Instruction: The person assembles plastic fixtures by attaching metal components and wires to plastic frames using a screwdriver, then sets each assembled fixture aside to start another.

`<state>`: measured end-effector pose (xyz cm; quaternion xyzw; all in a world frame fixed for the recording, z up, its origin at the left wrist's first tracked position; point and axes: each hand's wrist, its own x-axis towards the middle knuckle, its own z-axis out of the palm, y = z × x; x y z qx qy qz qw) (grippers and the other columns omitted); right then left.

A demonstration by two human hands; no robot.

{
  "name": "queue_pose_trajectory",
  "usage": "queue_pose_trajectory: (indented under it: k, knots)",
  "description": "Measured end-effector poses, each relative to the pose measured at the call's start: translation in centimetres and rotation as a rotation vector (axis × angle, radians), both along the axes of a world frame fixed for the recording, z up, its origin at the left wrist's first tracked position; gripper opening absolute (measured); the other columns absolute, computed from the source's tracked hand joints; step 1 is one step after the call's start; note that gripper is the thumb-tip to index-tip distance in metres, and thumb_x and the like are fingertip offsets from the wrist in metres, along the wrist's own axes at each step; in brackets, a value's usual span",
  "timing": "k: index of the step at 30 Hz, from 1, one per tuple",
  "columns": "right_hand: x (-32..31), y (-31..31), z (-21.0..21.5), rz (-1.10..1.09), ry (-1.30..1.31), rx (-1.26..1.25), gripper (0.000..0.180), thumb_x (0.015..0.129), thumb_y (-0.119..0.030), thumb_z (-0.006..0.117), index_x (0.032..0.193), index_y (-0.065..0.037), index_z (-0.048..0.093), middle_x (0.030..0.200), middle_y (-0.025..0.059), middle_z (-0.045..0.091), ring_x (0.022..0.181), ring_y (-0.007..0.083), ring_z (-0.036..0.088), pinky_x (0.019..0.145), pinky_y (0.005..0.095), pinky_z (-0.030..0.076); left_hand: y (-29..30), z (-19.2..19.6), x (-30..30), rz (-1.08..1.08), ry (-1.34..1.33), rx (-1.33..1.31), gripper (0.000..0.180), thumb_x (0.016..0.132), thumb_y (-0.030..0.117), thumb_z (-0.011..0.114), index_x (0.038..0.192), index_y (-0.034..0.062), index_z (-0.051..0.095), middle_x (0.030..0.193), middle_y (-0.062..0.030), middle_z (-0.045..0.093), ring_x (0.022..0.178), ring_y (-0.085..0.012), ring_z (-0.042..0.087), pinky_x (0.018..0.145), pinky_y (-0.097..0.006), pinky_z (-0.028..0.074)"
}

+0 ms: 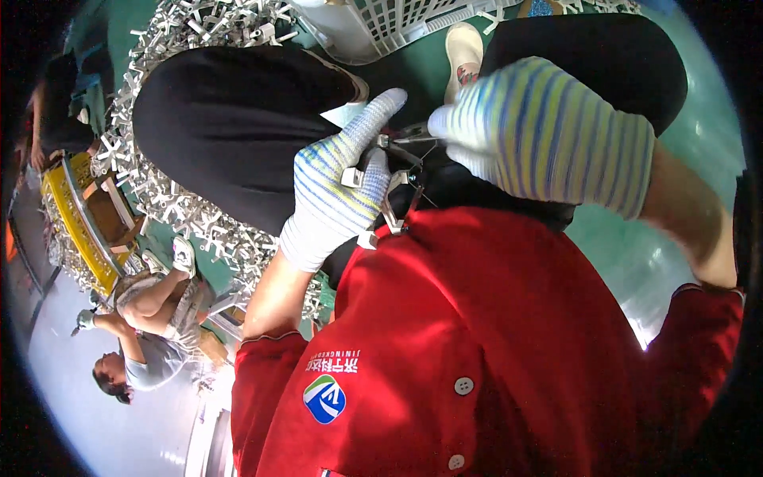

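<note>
Both my hands wear knit gloves striped in blue, yellow and white, and they meet over my lap. My left hand (338,191) is closed around a light grey metal part (395,191) with several arms ending in small square blocks. Thin wire-like bits stick out from that part. To its right, my right hand (548,131) is closed, with fingertips smeared by motion. A narrow grey metal piece (415,135) lies between the two hands at the fingertips. Whether it is a tool or an arm of the part, I cannot tell.
A large heap of cross-shaped grey metal parts (187,199) lies on the green floor to my left. Ahead stands a white slotted plastic crate (389,32). At far left are a yellow crate (79,222) and a seated person with gloved hands (143,342); another person is beyond.
</note>
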<state>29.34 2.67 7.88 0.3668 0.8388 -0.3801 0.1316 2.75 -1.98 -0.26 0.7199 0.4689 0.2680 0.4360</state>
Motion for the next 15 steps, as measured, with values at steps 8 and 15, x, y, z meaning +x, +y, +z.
queue_pose_trajectory:
  k: [8,15]
  knots:
    - [-0.4,1.2,-2.4,-0.013,-0.001,-0.277,0.037,0.103,-0.021,0.053,0.127,0.002,0.070,0.092,0.0123,0.072,0.071,0.0200,0.069,0.066,0.0372,0.057,0.9,0.1,-0.6,-0.121,0.104,0.008,0.060,0.084,-0.004,0.060,0.141,0.0138,0.071,0.091,-0.0163,0.077,0.062,-0.0269,0.069,0.066,-0.034,0.056]
    - [-0.7,3.6,-2.1,-0.819,0.002,-1.298,0.024,0.102,-0.027,0.063,0.093,-0.011,0.079,0.074,-0.0001,0.064,0.054,0.0097,0.057,0.048,0.0259,0.047,1.7,0.6,-0.6,-0.058,0.111,0.023,0.064,0.085,-0.001,0.062,0.147,0.0160,0.066,0.067,-0.0157,0.063,0.054,-0.0301,0.061,0.059,-0.040,0.053]
